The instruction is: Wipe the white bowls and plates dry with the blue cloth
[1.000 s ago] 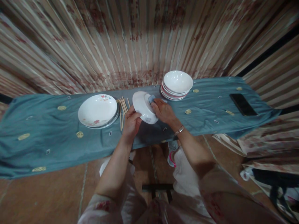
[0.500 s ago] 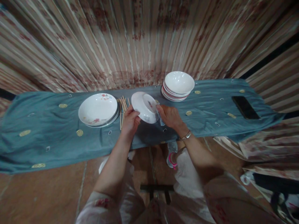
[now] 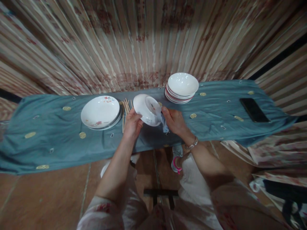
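Left hand (image 3: 133,124) grips tilted white bowl (image 3: 142,108) by its edge, right hand (image 3: 176,121), nearly closed, pinches blue cloth (image 3: 165,126) at opposite side, teal-covered table (image 3: 206,126) below both, curtain (image 3: 153,41) beyond.

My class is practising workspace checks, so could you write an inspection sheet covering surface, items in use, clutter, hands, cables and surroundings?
Surface: wrinkled, patterned teal tablecloth.
Items in use: white bowl, tilted with its underside showing; blue cloth at its edge.
Clutter: stacked plates and chopsticks on the left, stacked bowls right of centre, dark phone farther right.
Hands: left hand grips the bowl; right hand holds the cloth.
Cables: nothing seen.
Surroundings: pleated curtain behind, tiled floor below.
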Demonstrator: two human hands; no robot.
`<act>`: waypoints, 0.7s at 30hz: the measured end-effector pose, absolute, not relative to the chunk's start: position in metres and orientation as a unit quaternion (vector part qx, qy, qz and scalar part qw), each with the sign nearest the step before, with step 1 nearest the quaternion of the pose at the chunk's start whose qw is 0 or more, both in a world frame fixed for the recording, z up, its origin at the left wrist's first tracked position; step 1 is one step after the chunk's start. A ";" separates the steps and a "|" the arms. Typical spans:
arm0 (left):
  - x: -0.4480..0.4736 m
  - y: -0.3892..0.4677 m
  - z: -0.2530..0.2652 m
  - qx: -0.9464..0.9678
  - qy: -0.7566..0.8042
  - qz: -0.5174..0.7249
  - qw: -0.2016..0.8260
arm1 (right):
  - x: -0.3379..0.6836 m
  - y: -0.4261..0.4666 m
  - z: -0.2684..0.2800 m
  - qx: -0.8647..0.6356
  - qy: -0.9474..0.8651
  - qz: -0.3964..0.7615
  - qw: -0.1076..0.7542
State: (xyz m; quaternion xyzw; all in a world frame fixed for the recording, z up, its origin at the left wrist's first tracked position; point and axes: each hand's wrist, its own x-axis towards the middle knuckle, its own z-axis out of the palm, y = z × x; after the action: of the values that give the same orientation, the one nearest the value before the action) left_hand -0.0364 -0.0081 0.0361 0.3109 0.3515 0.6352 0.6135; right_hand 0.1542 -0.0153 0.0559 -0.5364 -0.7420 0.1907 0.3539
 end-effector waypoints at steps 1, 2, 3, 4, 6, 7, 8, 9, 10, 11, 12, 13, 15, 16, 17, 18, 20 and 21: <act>-0.036 -0.009 0.037 0.314 0.352 0.633 0.614 | 0.153 -0.017 0.056 -0.525 -0.747 0.193 0.360; -0.035 -0.010 0.037 0.319 0.353 0.630 0.614 | 0.151 -0.019 0.056 -0.511 -0.754 0.193 0.364; -0.034 -0.011 0.038 0.326 0.354 0.626 0.614 | 0.149 -0.020 0.056 -0.498 -0.761 0.188 0.370; -0.033 -0.012 0.039 0.332 0.354 0.623 0.613 | 0.147 -0.021 0.056 -0.486 -0.769 0.179 0.375; -0.030 -0.015 0.041 0.344 0.352 0.620 0.612 | 0.141 -0.023 0.054 -0.462 -0.787 0.146 0.383; -0.028 -0.016 0.042 0.347 0.351 0.619 0.611 | 0.138 -0.024 0.053 -0.451 -0.796 0.126 0.382; -0.027 -0.018 0.043 0.349 0.348 0.618 0.613 | 0.134 -0.024 0.052 -0.442 -0.806 0.106 0.378; -0.025 -0.019 0.044 0.349 0.346 0.617 0.615 | 0.131 -0.025 0.050 -0.436 -0.816 0.090 0.369; -0.024 -0.020 0.046 0.349 0.343 0.616 0.617 | 0.127 -0.025 0.049 -0.432 -0.824 0.078 0.357; -0.023 -0.020 0.046 0.349 0.340 0.615 0.620 | 0.124 -0.025 0.049 -0.432 -0.831 0.069 0.343; -0.023 -0.021 0.047 0.350 0.337 0.614 0.622 | 0.121 -0.026 0.048 -0.433 -0.837 0.064 0.328; -0.022 -0.021 0.047 0.351 0.335 0.614 0.623 | 0.118 -0.026 0.048 -0.435 -0.842 0.062 0.314; -0.022 -0.022 0.047 0.356 0.332 0.614 0.622 | 0.113 -0.026 0.048 -0.442 -0.845 0.063 0.294; -0.021 -0.022 0.047 0.358 0.330 0.613 0.622 | 0.112 -0.025 0.048 -0.447 -0.844 0.066 0.288; -0.021 -0.022 0.047 0.360 0.328 0.613 0.622 | 0.111 -0.024 0.048 -0.452 -0.842 0.069 0.287; -0.021 -0.023 0.047 0.361 0.327 0.613 0.622 | 0.111 -0.022 0.048 -0.456 -0.839 0.073 0.289; -0.020 -0.024 0.047 0.359 0.327 0.611 0.625 | 0.112 -0.016 0.048 -0.457 -0.833 0.082 0.300; -0.019 -0.025 0.047 0.358 0.328 0.610 0.626 | 0.114 -0.013 0.048 -0.456 -0.831 0.088 0.308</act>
State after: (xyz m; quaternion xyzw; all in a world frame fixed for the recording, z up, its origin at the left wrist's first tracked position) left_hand -0.0189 -0.0253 0.0474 0.3583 0.3276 0.6102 0.6261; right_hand 0.1135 -0.0130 0.0477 -0.4555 -0.8306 0.0881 0.3081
